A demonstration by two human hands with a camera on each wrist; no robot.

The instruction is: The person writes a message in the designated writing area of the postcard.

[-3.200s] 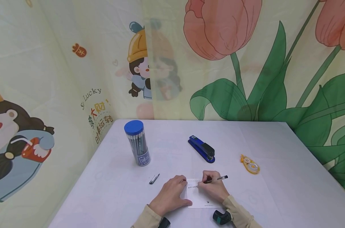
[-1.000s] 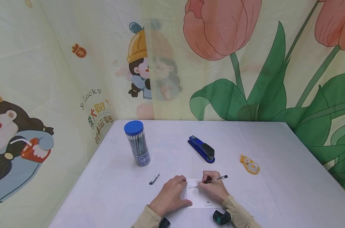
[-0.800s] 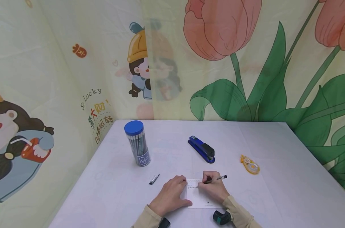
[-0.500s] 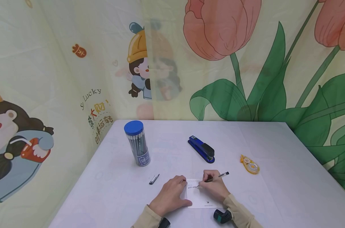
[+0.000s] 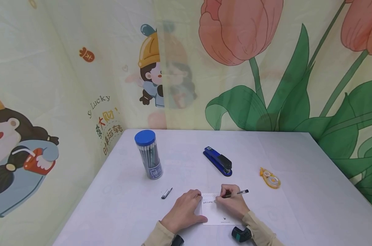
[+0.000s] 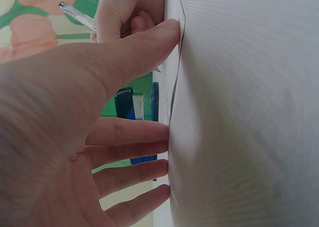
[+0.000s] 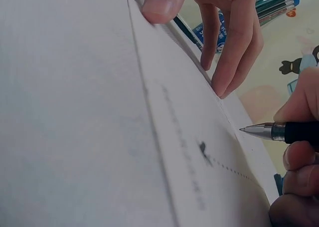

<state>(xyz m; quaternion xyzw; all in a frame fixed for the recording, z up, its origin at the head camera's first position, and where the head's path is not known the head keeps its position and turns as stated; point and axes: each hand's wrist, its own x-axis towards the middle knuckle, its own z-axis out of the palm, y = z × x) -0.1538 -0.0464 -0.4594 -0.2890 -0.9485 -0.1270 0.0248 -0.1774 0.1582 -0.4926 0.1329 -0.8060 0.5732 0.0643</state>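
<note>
The right hand pinches a pen, its tip at the little row of marks on the white paper. The paper lies on the tabletop, far from the back edge. The left hand has straight fingers and rests its thumb on the paper's left side. A small pen cap lies left of it. A pencil jar stands near the back left corner. A blue stapler lies nearer the back edge than the paper, and a yellow tape roller sits toward the right edge.

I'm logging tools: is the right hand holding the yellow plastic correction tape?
No, the right hand holds a clear plastic pen; the tape lies untouched.
</note>
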